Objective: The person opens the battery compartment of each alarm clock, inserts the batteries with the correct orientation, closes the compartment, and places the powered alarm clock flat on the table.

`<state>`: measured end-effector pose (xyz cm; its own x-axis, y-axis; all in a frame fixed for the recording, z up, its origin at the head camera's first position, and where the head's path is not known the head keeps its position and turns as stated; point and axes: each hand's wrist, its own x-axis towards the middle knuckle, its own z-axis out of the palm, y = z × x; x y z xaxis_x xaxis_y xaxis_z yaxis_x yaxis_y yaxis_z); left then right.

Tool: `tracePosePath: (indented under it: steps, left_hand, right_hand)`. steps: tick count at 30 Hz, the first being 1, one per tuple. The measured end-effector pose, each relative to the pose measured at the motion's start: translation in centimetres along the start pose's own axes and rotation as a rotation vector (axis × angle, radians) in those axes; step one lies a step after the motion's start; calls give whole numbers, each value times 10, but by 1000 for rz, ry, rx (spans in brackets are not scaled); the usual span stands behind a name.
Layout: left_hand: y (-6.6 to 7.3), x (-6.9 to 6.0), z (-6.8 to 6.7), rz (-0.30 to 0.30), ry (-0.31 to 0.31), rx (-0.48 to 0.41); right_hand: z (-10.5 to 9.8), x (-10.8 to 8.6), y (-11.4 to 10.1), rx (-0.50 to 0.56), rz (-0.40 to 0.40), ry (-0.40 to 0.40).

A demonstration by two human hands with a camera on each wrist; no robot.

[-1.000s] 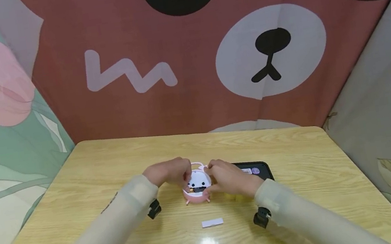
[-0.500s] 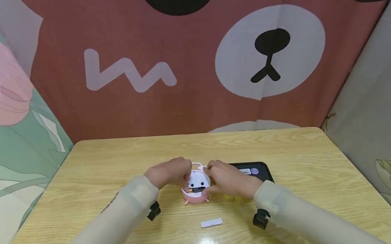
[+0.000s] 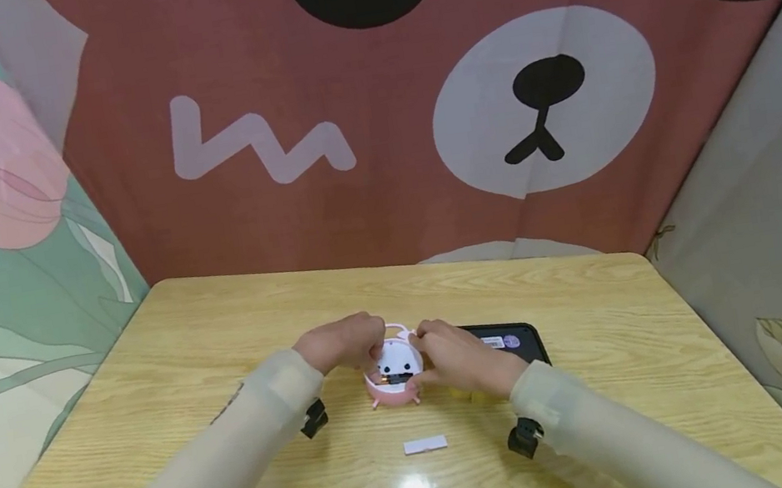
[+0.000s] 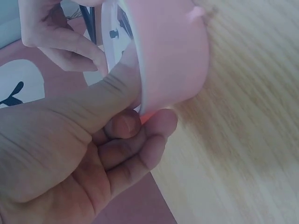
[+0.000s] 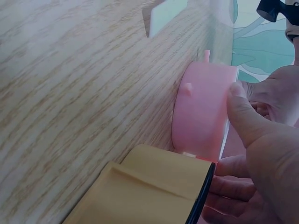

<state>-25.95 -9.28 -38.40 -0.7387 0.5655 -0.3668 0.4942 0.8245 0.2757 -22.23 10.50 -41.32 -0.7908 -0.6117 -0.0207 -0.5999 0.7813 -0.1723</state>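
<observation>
A small pink alarm clock [image 3: 395, 398] stands on the table with its white back facing me. Its battery compartment [image 3: 397, 378] is uncovered, and a dark battery with a coppery end appears to lie inside. At the left side, my left hand [image 3: 347, 343] grips the clock; in the left wrist view its thumb [image 4: 112, 91] reaches over the rim onto the back, fingers curled at the outer side. My right hand [image 3: 457, 356] holds the other side, its thumb [image 5: 240, 105] against the rim. A white battery cover [image 3: 425, 445] lies flat in front of the clock.
Beside and behind the right hand is a black rectangular item [image 3: 524, 339] with labels on top; a yellowish part [image 5: 149, 179] shows below its dark edge in the right wrist view. The wooden table [image 3: 260, 483] ends at a printed curtain [image 3: 385, 203].
Both hands keep their hold on the clock. The left hand and wrist shift very slightly to the right; the clock and cover stay in place.
</observation>
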Motion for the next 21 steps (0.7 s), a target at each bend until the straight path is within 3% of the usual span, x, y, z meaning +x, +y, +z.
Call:
tracePosePath:
  steps: [21]
  left_hand:
    - [1, -1, -1, -32, -7, -40]
  right_hand:
    - [0, 1, 0, 24, 2, 2]
